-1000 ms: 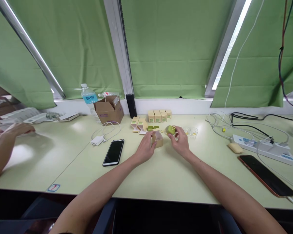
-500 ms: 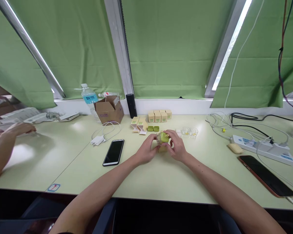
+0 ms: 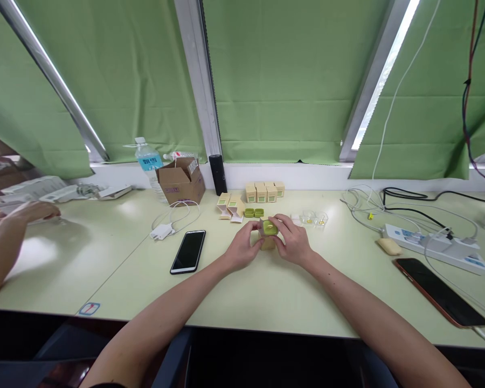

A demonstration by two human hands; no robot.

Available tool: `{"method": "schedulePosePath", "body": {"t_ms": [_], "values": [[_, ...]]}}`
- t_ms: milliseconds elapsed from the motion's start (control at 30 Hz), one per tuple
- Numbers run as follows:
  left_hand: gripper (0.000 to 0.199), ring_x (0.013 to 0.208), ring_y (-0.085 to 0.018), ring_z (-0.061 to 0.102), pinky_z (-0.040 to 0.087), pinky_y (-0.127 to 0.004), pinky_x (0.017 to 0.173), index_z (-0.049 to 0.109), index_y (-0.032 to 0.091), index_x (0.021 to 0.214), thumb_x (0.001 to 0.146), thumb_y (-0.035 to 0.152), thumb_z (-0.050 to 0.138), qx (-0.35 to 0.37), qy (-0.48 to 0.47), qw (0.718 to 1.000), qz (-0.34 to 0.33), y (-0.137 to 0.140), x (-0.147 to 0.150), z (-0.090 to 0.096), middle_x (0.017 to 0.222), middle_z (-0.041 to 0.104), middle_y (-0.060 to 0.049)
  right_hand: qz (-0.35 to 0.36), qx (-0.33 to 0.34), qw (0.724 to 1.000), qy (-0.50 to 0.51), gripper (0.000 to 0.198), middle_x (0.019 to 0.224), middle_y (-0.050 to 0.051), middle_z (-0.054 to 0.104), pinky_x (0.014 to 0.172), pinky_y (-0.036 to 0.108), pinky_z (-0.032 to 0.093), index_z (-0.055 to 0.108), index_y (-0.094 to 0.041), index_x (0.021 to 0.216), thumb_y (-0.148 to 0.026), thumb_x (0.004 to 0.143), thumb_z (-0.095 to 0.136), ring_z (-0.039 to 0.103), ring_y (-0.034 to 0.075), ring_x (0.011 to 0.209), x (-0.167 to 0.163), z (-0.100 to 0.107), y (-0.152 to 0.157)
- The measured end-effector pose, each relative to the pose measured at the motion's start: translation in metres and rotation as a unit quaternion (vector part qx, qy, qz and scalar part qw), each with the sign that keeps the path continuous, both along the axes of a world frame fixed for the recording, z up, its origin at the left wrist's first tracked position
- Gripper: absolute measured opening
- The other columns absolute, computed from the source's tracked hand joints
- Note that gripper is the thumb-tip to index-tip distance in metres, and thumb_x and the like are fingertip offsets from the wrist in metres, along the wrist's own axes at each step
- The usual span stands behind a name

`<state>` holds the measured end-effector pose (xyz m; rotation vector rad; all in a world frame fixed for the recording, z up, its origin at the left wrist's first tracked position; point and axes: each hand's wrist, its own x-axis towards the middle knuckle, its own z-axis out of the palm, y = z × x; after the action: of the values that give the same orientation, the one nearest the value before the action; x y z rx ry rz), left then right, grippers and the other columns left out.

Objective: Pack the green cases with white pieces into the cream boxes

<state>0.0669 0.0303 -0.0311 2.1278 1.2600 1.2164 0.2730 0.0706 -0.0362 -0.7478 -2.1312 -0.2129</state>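
A small clear container with a green lid [image 3: 270,228] is pinched between my two hands at the middle of the table. My left hand [image 3: 241,248] grips its left side with thumb and fingers. From the right, the fingers of my right hand [image 3: 295,241] close around it by the lid. Just below it a small beige box [image 3: 268,244] shows, partly hidden by the hands. Beyond my hands lie two green lids or trays [image 3: 254,213], two opened beige cartons [image 3: 230,206] and clear cups with yellow bits [image 3: 314,218].
Several closed beige boxes [image 3: 264,192] stand near the wall by a black cylinder [image 3: 217,175]. Leftward are a cardboard box [image 3: 180,183], a charger [image 3: 161,231] and a phone [image 3: 188,252]. A power strip [image 3: 436,248] and another phone [image 3: 440,291] lie right. Another person's hand [image 3: 28,213] is far left.
The green-lidded container has turned from a tilt to more upright, its lid facing up toward me. More of the beige box below it shows. The phones and boxes are unchanged.
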Motion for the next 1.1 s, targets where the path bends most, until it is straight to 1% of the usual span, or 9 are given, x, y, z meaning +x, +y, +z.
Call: {"method": "schedulePosePath", "body": {"t_ms": [100,267,367,467,567,667,767,933,1100], "values": [[0.028,0.117,-0.026,0.063,0.052,-0.045,0.105,0.054,0.021,0.118,0.090,0.022,0.062,-0.002,-0.004,1.000,-0.001,0.000,0.000,-0.001,0.123,0.067,-0.008,-0.007,0.003,1.000,-0.011,0.047,0.133,0.014,0.065,0.064,0.035,0.056,0.050,-0.023,0.144,-0.023,0.097,0.048,0.068,0.030,0.113,-0.003,-0.001,-0.002],[0.029,0.119,-0.026,0.063,0.052,-0.045,0.106,0.053,0.022,0.118,0.090,0.021,0.061,-0.011,-0.014,1.000,-0.001,0.001,-0.001,-0.002,0.124,0.066,-0.008,-0.022,0.003,0.999,-0.032,0.044,0.135,0.014,0.064,0.060,0.031,0.051,0.052,-0.024,0.142,-0.021,0.099,0.046,0.070,0.027,0.103,-0.006,-0.001,-0.005],[0.031,0.120,-0.025,0.063,0.052,-0.044,0.106,0.051,0.022,0.120,0.091,0.022,0.061,-0.017,-0.024,1.000,-0.004,0.001,-0.001,-0.002,0.125,0.066,-0.009,-0.018,-0.007,0.998,-0.053,0.042,0.133,0.013,0.064,0.056,0.027,0.047,0.055,-0.024,0.138,-0.018,0.098,0.046,0.070,0.024,0.096,-0.006,0.000,-0.007],[0.031,0.120,-0.025,0.064,0.053,-0.044,0.105,0.051,0.023,0.119,0.091,0.024,0.063,-0.023,-0.025,0.999,-0.002,0.001,-0.002,-0.003,0.124,0.066,-0.008,-0.005,-0.015,0.999,-0.051,0.036,0.132,0.014,0.064,0.053,0.026,0.045,0.056,-0.023,0.132,-0.017,0.098,0.047,0.069,0.024,0.098,-0.006,0.001,-0.007],[0.031,0.118,-0.026,0.065,0.053,-0.045,0.104,0.050,0.023,0.119,0.091,0.026,0.064,-0.026,-0.024,0.999,0.003,0.002,-0.002,-0.003,0.123,0.066,-0.008,0.020,-0.030,0.999,-0.026,0.028,0.129,0.014,0.065,0.058,0.029,0.050,0.057,-0.022,0.125,-0.020,0.098,0.049,0.068,0.025,0.104,-0.006,0.001,-0.004],[0.033,0.120,-0.025,0.064,0.052,-0.045,0.106,0.049,0.023,0.120,0.091,0.026,0.064,-0.025,-0.024,0.999,-0.002,0.002,-0.002,-0.004,0.124,0.065,-0.008,0.029,-0.051,0.998,0.019,0.018,0.118,0.010,0.070,0.066,0.032,0.054,0.060,-0.023,0.112,-0.021,0.101,0.046,0.068,0.024,0.102,-0.008,-0.001,-0.001],[0.034,0.122,-0.025,0.063,0.052,-0.045,0.108,0.050,0.023,0.122,0.091,0.026,0.063,-0.024,-0.020,0.999,-0.012,0.001,-0.002,-0.003,0.126,0.065,-0.008,0.023,-0.063,0.996,0.060,0.021,0.108,0.007,0.072,0.067,0.032,0.054,0.063,-0.024,0.102,-0.021,0.104,0.042,0.068,0.022,0.098,-0.010,-0.003,0.000],[0.034,0.123,-0.027,0.062,0.051,-0.048,0.109,0.050,0.022,0.122,0.091,0.026,0.063,-0.030,-0.013,0.999,-0.016,-0.002,0.000,-0.002,0.126,0.065,-0.009,-0.009,-0.089,0.992,0.094,0.024,0.120,0.011,0.061,0.061,0.032,0.052,0.070,-0.024,0.097,-0.023,0.101,0.047,0.063,0.025,0.105,-0.012,-0.007,0.000],[0.033,0.121,-0.026,0.064,0.052,-0.047,0.108,0.050,0.022,0.122,0.092,0.027,0.063,-0.028,-0.015,0.999,-0.015,-0.003,0.001,-0.001,0.124,0.066,-0.008,-0.017,-0.116,0.986,0.118,0.023,0.119,0.012,0.053,0.083,0.048,0.057,0.075,-0.025,0.088,-0.024,0.097,0.054,0.053,0.032,0.119,-0.010,-0.009,0.003]]}}
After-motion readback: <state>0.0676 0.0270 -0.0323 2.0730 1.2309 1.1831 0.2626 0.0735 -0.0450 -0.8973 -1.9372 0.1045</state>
